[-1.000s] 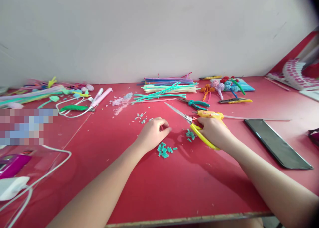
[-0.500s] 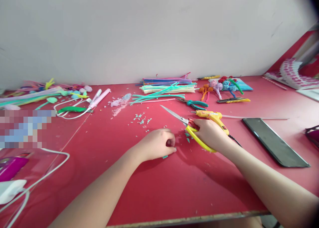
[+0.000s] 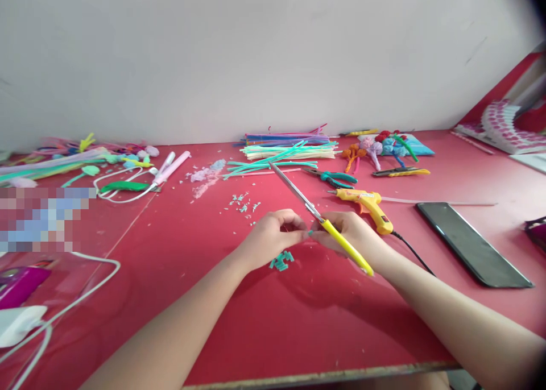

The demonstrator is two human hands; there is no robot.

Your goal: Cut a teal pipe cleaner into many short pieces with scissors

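Across a wide red counter [image 3: 264, 322] set against a pale wall, craft supplies lie scattered. Toward the back edge sits a bundle of coloured pipe cleaners [image 3: 285, 145]; a dark phone [image 3: 473, 243] lies near the right edge, with a yellow glue gun [image 3: 367, 201] and teal pliers [image 3: 339, 178] between them. Near the middle, the right hand [image 3: 356, 236] closes its grip around yellow-handled scissors [image 3: 324, 225], blades shut and pointing toward the back edge. The left hand [image 3: 271, 237] meets it fingertip to fingertip, pinching something too small to make out. Just in front of the left hand, a small pile of teal cut pieces [image 3: 281, 260] rests on the counter.
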